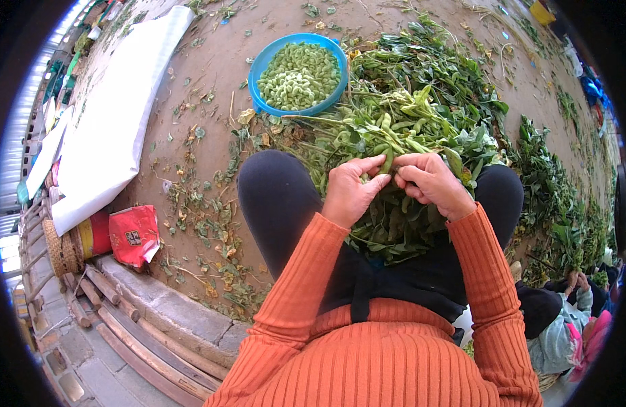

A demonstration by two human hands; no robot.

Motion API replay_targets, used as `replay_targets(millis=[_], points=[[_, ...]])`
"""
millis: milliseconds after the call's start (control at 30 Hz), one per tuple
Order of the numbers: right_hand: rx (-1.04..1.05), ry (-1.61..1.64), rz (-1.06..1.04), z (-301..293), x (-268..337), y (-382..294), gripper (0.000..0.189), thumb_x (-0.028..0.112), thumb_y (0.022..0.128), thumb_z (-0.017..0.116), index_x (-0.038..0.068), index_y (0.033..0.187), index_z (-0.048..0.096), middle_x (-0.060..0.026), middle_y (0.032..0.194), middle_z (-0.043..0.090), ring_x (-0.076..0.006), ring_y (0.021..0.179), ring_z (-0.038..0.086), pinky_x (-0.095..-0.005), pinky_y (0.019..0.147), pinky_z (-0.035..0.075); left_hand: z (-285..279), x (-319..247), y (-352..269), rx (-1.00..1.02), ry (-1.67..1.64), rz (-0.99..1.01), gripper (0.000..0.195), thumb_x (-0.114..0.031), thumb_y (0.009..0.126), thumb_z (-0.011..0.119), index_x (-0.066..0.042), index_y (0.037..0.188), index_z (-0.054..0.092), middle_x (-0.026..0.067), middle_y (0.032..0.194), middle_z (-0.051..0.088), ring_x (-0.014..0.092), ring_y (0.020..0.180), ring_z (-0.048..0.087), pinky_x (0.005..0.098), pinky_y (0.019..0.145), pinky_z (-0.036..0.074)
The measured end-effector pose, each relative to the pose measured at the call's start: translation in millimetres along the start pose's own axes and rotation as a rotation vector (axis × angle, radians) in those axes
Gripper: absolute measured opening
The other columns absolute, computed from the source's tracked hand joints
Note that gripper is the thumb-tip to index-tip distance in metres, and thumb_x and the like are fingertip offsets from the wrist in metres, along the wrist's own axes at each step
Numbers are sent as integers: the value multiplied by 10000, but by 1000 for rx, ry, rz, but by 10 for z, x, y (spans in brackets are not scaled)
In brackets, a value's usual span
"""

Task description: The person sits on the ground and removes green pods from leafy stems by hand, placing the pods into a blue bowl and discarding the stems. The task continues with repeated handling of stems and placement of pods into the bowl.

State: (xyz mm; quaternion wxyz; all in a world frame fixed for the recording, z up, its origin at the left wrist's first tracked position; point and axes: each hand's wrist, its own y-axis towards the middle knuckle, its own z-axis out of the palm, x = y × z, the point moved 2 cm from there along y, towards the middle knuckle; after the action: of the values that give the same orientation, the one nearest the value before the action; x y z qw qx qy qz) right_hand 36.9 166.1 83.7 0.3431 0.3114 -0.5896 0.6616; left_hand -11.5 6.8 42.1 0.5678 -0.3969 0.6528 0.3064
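Note:
A green soybean pod point(387, 162) is pinched upright between the thumb and fingertips of my left hand point(354, 188). My right hand point(432, 182) meets it from the other side, fingers curled against the pod's edge; whether they hold a stem or another pod is hidden. Cut soybean plants point(419, 119) with leaves and pods lie across my lap and on the ground in front, under both hands. Beyond my left knee stands a round blue plastic basin point(255, 76) filled with shelled green beans point(298, 76).
White sheeting point(124, 102) lies at the left, near a red bag point(134, 236) and a woven basket point(60, 246). Wooden poles point(155, 346) rest by a concrete edge. Leaf litter covers much of the ground. At the lower right another person point(562, 325) sits with plants in hand.

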Motion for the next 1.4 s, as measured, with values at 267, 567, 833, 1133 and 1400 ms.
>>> replay_targets(millis=[267, 567, 833, 1133, 1400], points=[[21, -21, -8, -7, -15, 11, 219, 76, 858, 479, 3, 1015, 615, 33, 708, 539, 9, 467, 375, -149, 371, 238, -10, -45, -16, -42, 88, 95, 377, -59, 711, 727, -40, 1081, 652, 120, 804, 642, 177, 709, 611, 287, 660, 475], [14, -214, -106, -18, -94, 105, 153, 51, 864, 471, -4, 861, 614, 17, 685, 561, -9, 490, 419, -163, 404, 303, -7, -45, -33, -47, 200, 59, 339, -71, 741, 709, -49, 1076, 662, 93, 819, 653, 137, 727, 604, 262, 676, 465], [-118, -423, -221, 83, -124, 153, 165, 30, 860, 467, -15, 770, 597, -3, 662, 576, -32, 508, 453, -195, 443, 364, 64, 39, -38, -164, 218, 141, 263, -77, 777, 672, -6, 1030, 662, 145, 833, 647, 199, 739, 622, 294, 666, 471], [-23, -259, -258, 36, -186, 184, 173, 76, 908, 473, -17, 939, 615, 10, 716, 586, -9, 505, 445, -154, 419, 329, 89, 139, 4, -131, -25, -89, 231, -123, 857, 626, 18, 1038, 654, 88, 866, 684, 95, 764, 603, 254, 693, 475], [-124, -166, -99, 103, -55, 112, 150, 88, 863, 485, 14, 828, 611, 11, 685, 585, -9, 475, 449, -163, 383, 306, 19, 30, 8, -143, -77, 2, 245, -97, 799, 674, 10, 1019, 659, 145, 902, 674, 187, 785, 643, 283, 715, 488]])
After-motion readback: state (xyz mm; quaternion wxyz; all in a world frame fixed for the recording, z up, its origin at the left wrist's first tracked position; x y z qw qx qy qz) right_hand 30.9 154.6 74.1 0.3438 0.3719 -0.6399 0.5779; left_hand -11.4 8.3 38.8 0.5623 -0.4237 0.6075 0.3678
